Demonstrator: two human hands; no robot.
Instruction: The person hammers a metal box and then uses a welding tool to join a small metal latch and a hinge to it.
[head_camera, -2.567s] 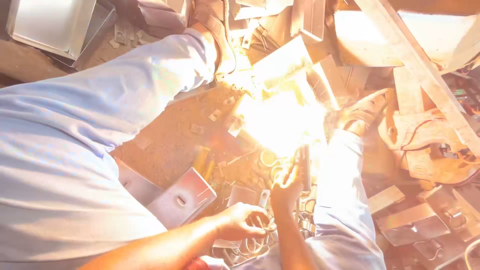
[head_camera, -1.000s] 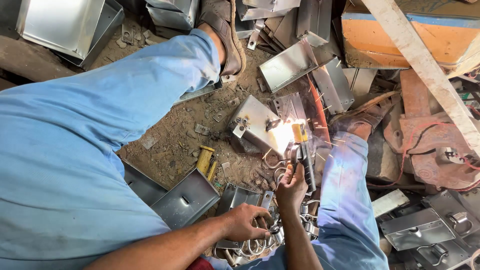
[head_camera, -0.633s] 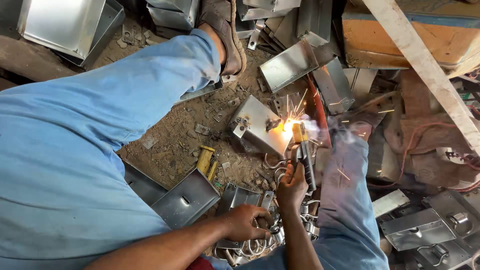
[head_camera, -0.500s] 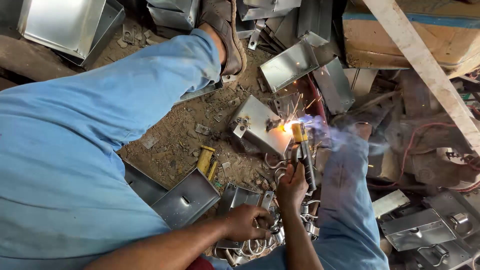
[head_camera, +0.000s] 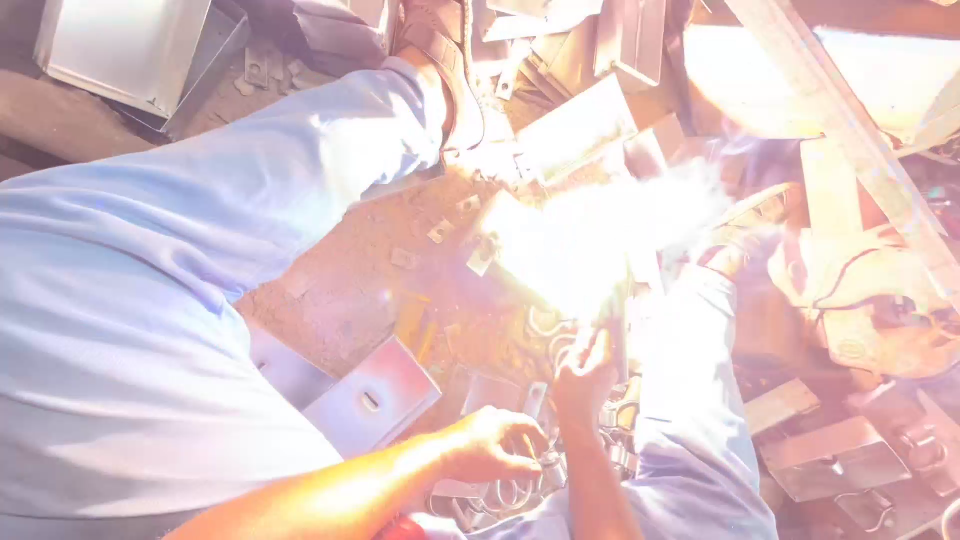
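Midway, the right hand (head_camera: 585, 372) grips a welding holder at the glaring arc (head_camera: 590, 240); the left hand (head_camera: 495, 445) clutches metal rings (head_camera: 500, 492); the weld looks unfinished.

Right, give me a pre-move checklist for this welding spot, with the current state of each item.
1. Right hand gripping the welding holder: cannot tell, glare washes out the grip.
2. Left hand clear of the arc: ok, it rests low on the metal rings, apart from the flash.
3. Weld point on the workpiece visible: not ok, the arc flash hides it.
4. Feet clear of the arc: not ok, the sandalled foot sits right beside the glare.
5. Ground around the work: not ok, metal plates and scraps lie crowded about.
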